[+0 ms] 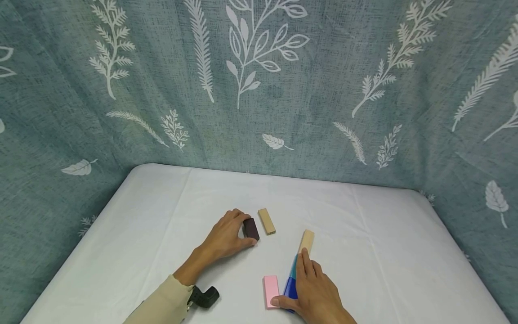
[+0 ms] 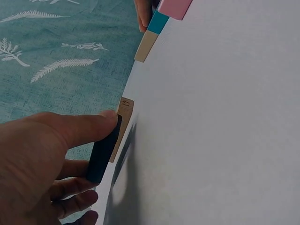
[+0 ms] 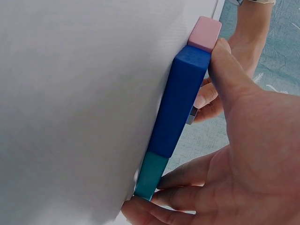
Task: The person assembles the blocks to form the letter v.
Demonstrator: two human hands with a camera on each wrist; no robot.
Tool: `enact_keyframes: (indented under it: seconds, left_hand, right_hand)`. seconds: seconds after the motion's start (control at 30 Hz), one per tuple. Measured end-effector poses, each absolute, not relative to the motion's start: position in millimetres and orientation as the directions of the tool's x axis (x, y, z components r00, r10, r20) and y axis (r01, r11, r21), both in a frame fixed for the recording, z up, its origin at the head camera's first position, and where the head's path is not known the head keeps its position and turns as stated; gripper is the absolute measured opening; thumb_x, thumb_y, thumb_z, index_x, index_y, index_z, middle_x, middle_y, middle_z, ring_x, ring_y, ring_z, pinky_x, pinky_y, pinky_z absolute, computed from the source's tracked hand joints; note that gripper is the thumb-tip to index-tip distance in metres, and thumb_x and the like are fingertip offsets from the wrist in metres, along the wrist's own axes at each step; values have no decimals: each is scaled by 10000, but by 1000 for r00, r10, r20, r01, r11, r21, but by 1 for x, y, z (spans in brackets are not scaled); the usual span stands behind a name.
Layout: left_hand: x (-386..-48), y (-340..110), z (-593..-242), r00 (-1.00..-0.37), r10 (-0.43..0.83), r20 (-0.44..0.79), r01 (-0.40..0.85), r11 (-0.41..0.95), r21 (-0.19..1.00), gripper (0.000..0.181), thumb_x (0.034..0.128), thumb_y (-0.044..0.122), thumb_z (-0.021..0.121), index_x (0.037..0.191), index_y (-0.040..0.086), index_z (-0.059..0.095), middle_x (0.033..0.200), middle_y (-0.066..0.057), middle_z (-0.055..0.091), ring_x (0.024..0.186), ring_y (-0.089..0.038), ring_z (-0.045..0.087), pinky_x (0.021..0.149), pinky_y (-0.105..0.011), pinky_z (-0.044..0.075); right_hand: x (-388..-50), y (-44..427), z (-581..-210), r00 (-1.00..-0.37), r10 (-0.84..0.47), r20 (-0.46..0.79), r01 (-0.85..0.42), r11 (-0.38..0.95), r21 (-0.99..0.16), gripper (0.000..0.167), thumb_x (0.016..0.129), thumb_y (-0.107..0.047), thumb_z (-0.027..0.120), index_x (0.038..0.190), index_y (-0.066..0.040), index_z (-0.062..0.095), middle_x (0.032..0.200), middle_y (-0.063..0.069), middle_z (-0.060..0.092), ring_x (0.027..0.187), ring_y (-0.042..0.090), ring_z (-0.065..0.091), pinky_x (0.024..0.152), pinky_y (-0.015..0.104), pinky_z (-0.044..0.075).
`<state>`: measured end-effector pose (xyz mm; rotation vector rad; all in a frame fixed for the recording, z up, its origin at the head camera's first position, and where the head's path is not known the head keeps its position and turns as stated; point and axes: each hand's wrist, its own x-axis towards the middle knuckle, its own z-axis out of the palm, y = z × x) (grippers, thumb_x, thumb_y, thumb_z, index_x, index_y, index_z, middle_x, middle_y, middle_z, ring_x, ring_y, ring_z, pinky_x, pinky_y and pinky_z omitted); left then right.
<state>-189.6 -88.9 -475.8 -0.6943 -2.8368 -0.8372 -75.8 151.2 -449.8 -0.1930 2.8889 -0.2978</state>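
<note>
My left hand (image 1: 228,236) holds a dark block (image 1: 251,229) by its ends, thumb at the near end and fingertips at the far one; the left wrist view also has this dark block (image 2: 104,152). Straight fingers of my right hand (image 1: 319,290) lie along a row of a blue block (image 1: 290,288), a teal block (image 1: 293,268) and a wooden block (image 1: 306,240). Its thumb reaches across the blue block onto the near end of a pink block (image 1: 270,290). In the right wrist view, fingertips are beside the teal block (image 3: 151,176).
Another wooden block (image 1: 266,221) lies just right of the dark block. A white cloth covers the table (image 1: 194,189), with a patterned teal curtain (image 1: 259,117) behind and at both sides. A black strap piece (image 1: 205,297) is at my left wrist.
</note>
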Motion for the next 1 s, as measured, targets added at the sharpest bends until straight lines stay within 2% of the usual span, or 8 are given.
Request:
enact_keyframes:
  seconds: [0.3,1.0]
  left_hand:
    - [-183,-84,-468,-883,419,211,467,738,488,655,818,408,842,1331,62,626,1264,-74,594,1165,-253,540,953,-444,471]
    - [-165,-76,-466,-849,479,224,525,712,467,636,814,415,843,1324,100,630,1242,-47,600,1111,-214,563,931,-433,487]
  right_hand:
    - [-78,151,-450,-962,-141,-233,-94,975,-201,1376,630,-844,673,1527,124,280,1593,303,259,1346,445,417,1008,594,425]
    - [-76,153,-451,-962,-171,-212,-126,970,-210,1339,669,-829,660,1520,134,283,1593,305,257,1355,441,414,1005,584,429]
